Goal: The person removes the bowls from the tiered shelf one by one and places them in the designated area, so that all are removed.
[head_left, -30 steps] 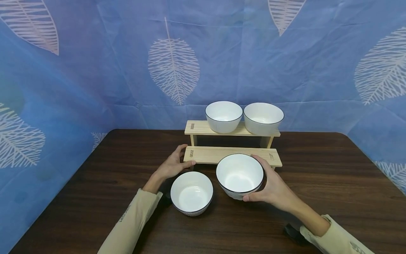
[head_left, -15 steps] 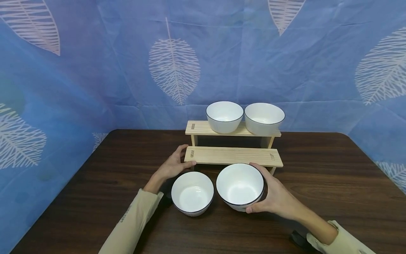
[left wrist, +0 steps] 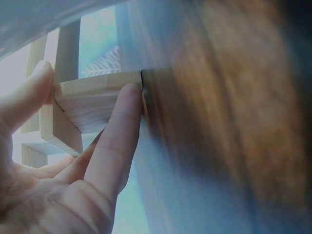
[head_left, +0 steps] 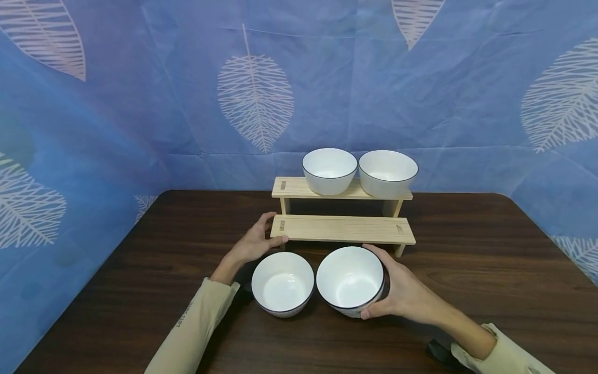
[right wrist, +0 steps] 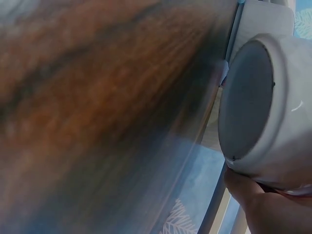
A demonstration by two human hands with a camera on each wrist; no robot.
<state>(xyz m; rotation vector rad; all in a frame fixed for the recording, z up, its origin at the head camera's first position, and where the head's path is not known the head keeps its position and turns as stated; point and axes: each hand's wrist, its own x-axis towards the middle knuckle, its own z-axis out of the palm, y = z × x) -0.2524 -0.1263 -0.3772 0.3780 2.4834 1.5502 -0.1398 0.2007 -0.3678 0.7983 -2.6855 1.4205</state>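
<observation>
In the head view my right hand (head_left: 406,288) grips a white dark-rimmed bowl (head_left: 349,278) by its right side, thumb in front and fingers behind. Its grey underside (right wrist: 246,100) shows in the right wrist view, apart from the tabletop. A matching bowl (head_left: 282,283) stands on the table just left of it. My left hand (head_left: 254,241) holds the left end of a two-tier wooden rack's lower tier (head_left: 343,229). In the left wrist view, my thumb lies against its board and a finger (left wrist: 117,131) along its leg (left wrist: 100,97).
Two more white bowls, a left one (head_left: 329,171) and a right one (head_left: 388,174), stand side by side on the rack's upper tier (head_left: 291,188). A blue leaf-print cloth (head_left: 187,104) hangs behind the dark wooden table (head_left: 140,291).
My right hand has brought its bowl back from the lower tier's front edge, towards me, until it is beside the other bowl. My left hand stays on the rack.
</observation>
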